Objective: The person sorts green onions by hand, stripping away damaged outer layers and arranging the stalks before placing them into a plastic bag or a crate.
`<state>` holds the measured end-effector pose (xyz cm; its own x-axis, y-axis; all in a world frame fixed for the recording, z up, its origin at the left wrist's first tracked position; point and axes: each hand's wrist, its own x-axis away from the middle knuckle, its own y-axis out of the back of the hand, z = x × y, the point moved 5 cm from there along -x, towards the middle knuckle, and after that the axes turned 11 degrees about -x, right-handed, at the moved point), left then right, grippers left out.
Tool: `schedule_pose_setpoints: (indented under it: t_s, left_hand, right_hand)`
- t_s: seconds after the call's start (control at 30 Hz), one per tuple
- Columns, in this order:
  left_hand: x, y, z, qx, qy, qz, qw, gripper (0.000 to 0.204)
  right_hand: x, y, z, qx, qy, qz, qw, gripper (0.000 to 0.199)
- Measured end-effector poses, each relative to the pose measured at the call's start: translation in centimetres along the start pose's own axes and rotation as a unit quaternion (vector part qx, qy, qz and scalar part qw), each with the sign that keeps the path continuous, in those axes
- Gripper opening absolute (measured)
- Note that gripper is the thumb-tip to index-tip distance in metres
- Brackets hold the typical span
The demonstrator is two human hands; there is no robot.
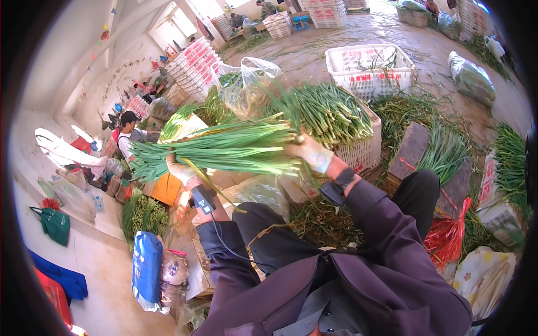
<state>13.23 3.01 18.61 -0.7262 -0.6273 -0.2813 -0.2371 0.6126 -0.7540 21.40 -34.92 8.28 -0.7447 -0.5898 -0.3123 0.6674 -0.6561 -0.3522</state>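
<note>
A thick bundle of long green leafy stalks (224, 147) lies sideways in front of me, leaves to the left and pale ends to the right. My left hand (180, 169), in a pale glove, is wrapped round its leafy part from below. A yellowish strip (204, 178) hangs by that wrist. At the pale ends is my right hand (311, 153), also gloved, with its fingers closed. Some loose green leaves (290, 109), smeared by motion, run up from the right hand. Just beyond it, more stalks (328, 112) are heaped on a white crate (358, 154).
An open white crate (370, 78) stands farther back, near stacked crates (193, 64). Leaf scraps (325, 221) cover the floor by my legs. At right are a stalk-laden wooden stand (408, 148) and red ties (451, 235). Another person (130, 134) sits at left.
</note>
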Motion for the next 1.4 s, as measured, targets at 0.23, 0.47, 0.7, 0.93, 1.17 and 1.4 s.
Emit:
schedule_pose_setpoints:
  t_s: [0.23, 0.47, 0.7, 0.93, 1.17, 1.4]
  left_hand:
    - [2.2, 1.2, 0.3, -0.077, -0.026, -0.124, 0.989, 0.041]
    - [1.1, 3.9, -2.2, -0.050, -0.052, -0.147, 0.986, 0.041]
    - [1.7, 5.0, 1.7, 0.003, 0.015, -0.216, 0.976, 0.035]
    - [5.3, 2.5, 8.0, 0.014, 0.048, -0.182, 0.982, 0.050]
    - [5.9, 5.7, 6.1, 0.044, 0.043, -0.147, 0.987, 0.048]
    - [8.0, 3.8, 6.8, 0.032, -0.007, -0.137, 0.990, 0.056]
  right_hand:
    - [0.6, -0.6, -0.6, -0.021, -0.105, -0.078, 0.991, 0.023]
    - [7.1, 9.7, -3.0, -0.111, -0.118, -0.204, 0.966, 0.016]
    - [3.5, 2.7, -5.6, -0.185, -0.114, -0.059, 0.974, 0.020]
    - [1.0, -2.4, -6.8, -0.105, -0.045, 0.021, 0.993, 0.040]
    - [3.6, 5.1, -2.1, -0.379, -0.033, -0.153, 0.912, 0.023]
    - [5.6, -2.1, 4.2, -0.101, -0.080, 0.044, 0.991, 0.045]
